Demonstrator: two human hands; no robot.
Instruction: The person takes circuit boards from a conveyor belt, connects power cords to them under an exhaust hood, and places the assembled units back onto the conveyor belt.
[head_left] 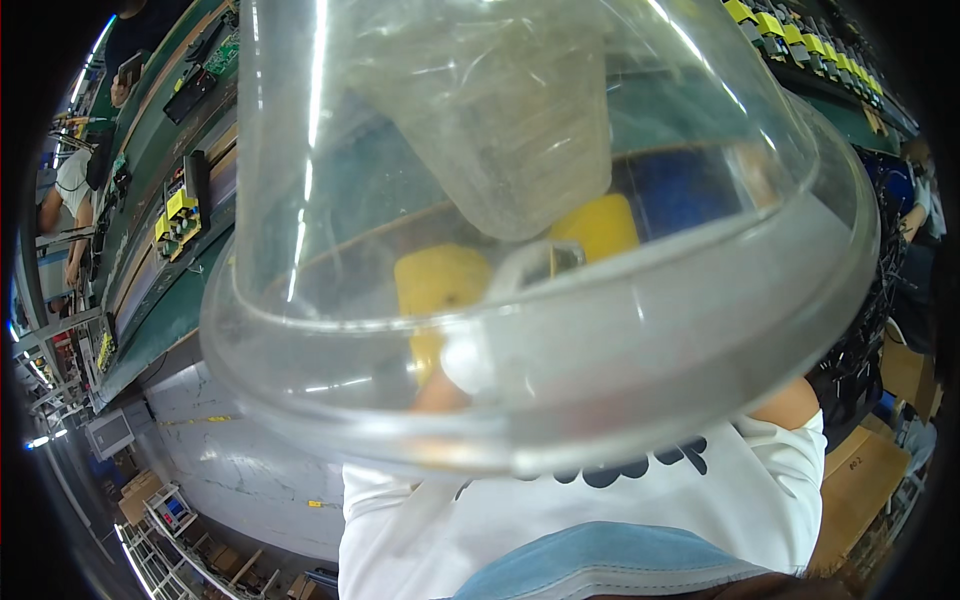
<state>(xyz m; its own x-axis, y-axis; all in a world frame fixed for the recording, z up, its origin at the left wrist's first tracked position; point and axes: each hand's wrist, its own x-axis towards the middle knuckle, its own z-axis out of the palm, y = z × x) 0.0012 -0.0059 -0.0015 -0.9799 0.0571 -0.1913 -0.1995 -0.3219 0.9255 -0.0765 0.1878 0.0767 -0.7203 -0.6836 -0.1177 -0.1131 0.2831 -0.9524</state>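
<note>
A large clear plastic hood (540,400), wide and round at its rim, fills the middle of the view. Through its wall, part of my left arm (440,393) shows as a blurred skin-toned patch. A white shape beside that arm may be a glove; the fingers of my left hand cannot be made out. Two blurred yellow pieces (440,278) appear behind the plastic, with a pale band between them. My right upper arm (788,405) comes out of the white sleeve at the right. Glare and blur conceal my right hand, and I cannot tell what either hand holds.
On the left, a circuit board with yellow parts (180,210) lies on the green bench. Several similar boards (800,40) line the upper right. Co-workers (75,190) are at both sides. Cardboard boxes (860,490) stand at the lower right, beside black cables (850,370).
</note>
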